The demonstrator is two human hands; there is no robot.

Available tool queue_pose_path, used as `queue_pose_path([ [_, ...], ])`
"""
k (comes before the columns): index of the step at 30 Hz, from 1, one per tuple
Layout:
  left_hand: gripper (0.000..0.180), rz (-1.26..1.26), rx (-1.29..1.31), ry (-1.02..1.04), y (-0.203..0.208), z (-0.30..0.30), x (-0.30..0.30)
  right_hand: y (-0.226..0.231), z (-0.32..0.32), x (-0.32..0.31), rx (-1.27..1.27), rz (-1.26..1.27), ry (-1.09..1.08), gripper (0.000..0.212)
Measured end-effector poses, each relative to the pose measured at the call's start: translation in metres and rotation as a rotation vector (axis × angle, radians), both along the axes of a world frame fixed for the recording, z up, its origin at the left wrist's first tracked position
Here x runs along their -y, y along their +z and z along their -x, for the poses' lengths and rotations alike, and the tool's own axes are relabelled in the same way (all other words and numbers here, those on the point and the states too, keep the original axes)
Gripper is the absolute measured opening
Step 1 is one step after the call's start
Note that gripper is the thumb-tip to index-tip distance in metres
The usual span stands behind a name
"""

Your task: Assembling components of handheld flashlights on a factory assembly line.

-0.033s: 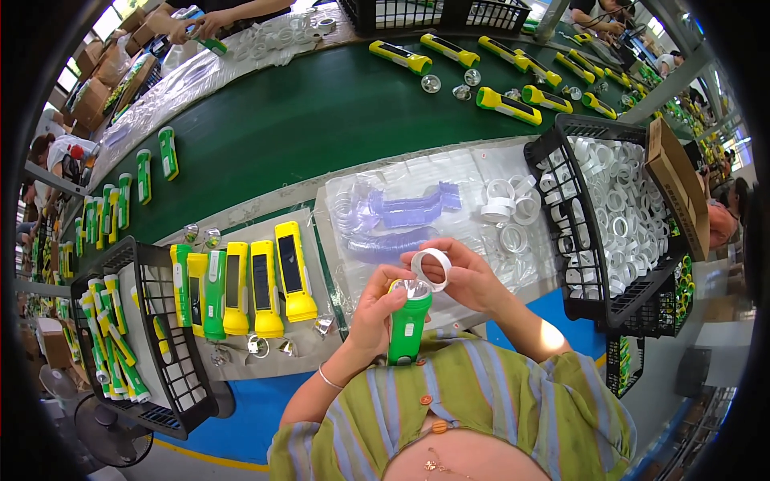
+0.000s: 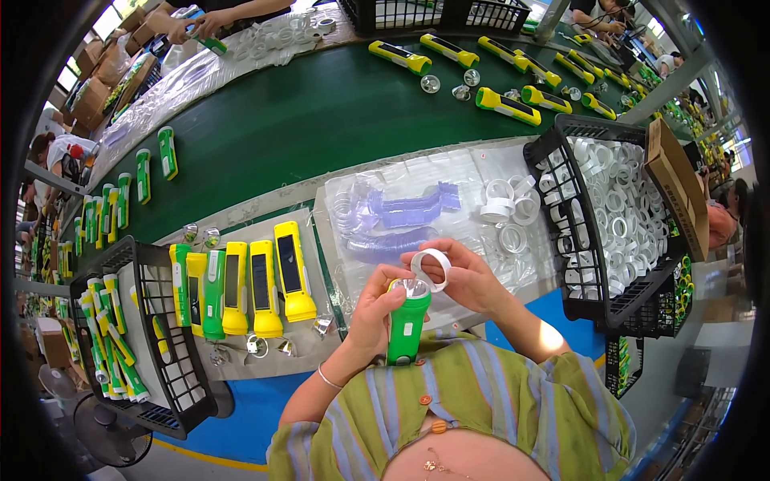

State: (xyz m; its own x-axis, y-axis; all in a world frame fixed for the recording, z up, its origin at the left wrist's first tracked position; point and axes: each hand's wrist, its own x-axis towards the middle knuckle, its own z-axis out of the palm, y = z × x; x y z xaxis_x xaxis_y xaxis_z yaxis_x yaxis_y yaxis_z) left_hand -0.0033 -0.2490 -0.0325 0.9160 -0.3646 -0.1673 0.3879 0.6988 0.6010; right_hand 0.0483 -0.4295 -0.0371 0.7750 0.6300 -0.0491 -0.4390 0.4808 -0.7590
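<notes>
With our left hand [image 2: 374,311], we grip the green flashlight [image 2: 407,330], reflector end up, close to the torso. With our right hand [image 2: 475,282], we hold a white ring [image 2: 446,268] just beside that end. Stacked clear discs [image 2: 391,246] lie on the bench [image 2: 269,365] beyond both hands.

From far away, I'm looking into a factory. I can tell by the long green belt [image 2: 297,120] with lots of yellow flashlights [image 2: 508,107], the black crate [image 2: 601,122] full of white rings [image 2: 618,228], and the worker [image 2: 241,14] across the belt.
</notes>
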Motion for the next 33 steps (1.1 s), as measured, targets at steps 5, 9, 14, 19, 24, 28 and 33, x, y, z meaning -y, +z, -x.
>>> queue_pose_path([
  [5,0.026,-0.06,-0.039,0.04,0.0,-0.002,0.001,-0.002,-0.005,0.021,-0.266,-0.028,-0.021,0.041],
  [9,0.027,-0.05,-0.066,0.006,-0.003,-0.004,0.0,-0.033,0.0,0.049,-0.183,0.164,-0.148,0.039],
  [14,0.03,-0.081,-0.09,0.003,-0.003,-0.007,0.005,-0.017,0.001,0.045,0.838,1.079,-0.448,0.04],
  [19,0.027,0.051,-0.031,-0.002,-0.006,-0.005,0.005,-0.013,-0.012,0.054,0.766,1.147,-0.643,0.041],
  [24,0.035,0.105,0.036,-0.042,-0.008,0.0,0.005,0.034,0.004,0.001,0.962,0.704,-0.41,0.03],
  [28,0.049,0.021,0.008,0.023,-0.006,0.003,0.003,0.029,0.004,-0.011,1.214,0.566,-0.173,0.022],
  [33,0.052,0.01,0.002,0.037,-0.018,0.004,0.004,0.024,0.018,-0.018,1.105,0.475,-0.214,0.033],
])
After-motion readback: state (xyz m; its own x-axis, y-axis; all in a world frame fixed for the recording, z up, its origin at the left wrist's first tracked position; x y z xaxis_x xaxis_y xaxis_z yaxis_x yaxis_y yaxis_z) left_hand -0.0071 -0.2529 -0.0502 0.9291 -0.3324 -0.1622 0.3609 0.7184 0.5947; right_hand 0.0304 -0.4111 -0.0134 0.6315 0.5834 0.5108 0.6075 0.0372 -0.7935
